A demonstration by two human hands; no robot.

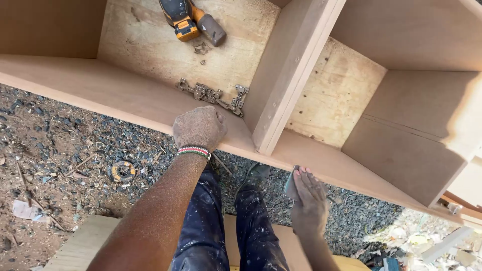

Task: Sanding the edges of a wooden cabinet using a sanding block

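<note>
Both hands on front edge of wooden cabinet carcass, L braced, R w/ sanding pad.

L hand (199, 128) fingers curled over the cabinet edge (125, 98), gripping the board, dust-coated; beaded wristband (194, 151) on wrist. R hand (307, 198) fingers flat, extended, pressing a grey sanding pad (291, 183) against the same edge, at 4 o'clock from L hand. Hinges (216, 95) lie inside the cabinet at 12 o'clock of L hand, just beside the upright divider (291, 70). Orange drill (191, 20) further in, 12 o'clock, well apart. Gravel ground (55, 145) at 9 o'clock w/ a small round ring (123, 171).
</note>
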